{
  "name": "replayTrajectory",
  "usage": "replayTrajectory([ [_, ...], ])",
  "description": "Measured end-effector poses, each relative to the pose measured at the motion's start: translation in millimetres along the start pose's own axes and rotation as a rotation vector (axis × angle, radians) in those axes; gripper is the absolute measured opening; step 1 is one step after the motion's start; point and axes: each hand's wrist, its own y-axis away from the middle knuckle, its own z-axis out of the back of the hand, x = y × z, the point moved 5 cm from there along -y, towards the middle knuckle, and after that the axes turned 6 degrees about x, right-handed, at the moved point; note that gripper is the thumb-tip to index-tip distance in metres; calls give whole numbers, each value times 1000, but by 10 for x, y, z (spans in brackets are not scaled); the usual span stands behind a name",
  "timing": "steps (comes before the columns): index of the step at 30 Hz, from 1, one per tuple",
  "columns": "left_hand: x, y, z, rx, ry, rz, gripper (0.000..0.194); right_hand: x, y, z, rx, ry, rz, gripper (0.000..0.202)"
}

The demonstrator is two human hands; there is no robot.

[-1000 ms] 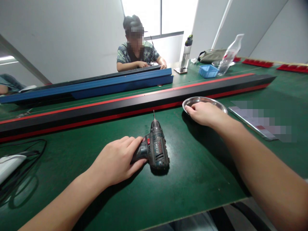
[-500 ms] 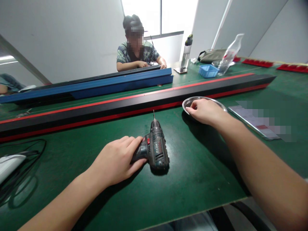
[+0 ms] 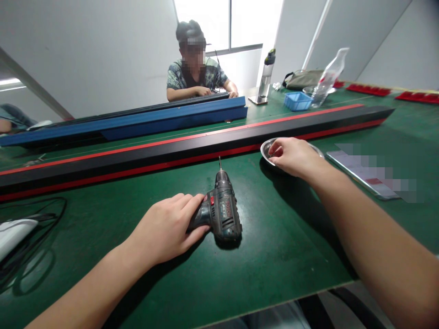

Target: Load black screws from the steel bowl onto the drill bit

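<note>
My left hand [image 3: 174, 224] is closed around the handle of a dark cordless drill [image 3: 225, 210], which lies on its side on the green table [image 3: 260, 265]. A thin bit [image 3: 220, 163] sticks out of its chuck toward a long black bar with red edges [image 3: 185, 148]. Over a shallow metal dish [image 3: 266, 159] is my right hand [image 3: 291, 156], its thumb and fingertips pinched together at the dish's left side. What they hold, if anything, is too small to make out. My right hand hides much of the dish.
A phone-like flat device [image 3: 363, 176] lies right of the dish. Cables [image 3: 51, 219] and a white object [image 3: 17, 235] are at left. Beyond the bar are blue bars [image 3: 171, 118], a blue basket [image 3: 297, 101], bottles [image 3: 265, 75] and a seated person [image 3: 195, 73].
The fingers of my right hand have shifted slightly within the dish and drawn into a tighter pinch. My left hand and the drill stay where they were.
</note>
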Motion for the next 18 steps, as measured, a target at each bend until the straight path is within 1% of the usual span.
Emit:
replayTrajectory([
  [11, -11, -3, -7, 7, -6, 4, 47, 57, 51, 46, -47, -14, 14, 27],
  [18, -7, 2, 1, 9, -6, 6, 48, 37, 31, 26, -43, -7, 29, 26],
])
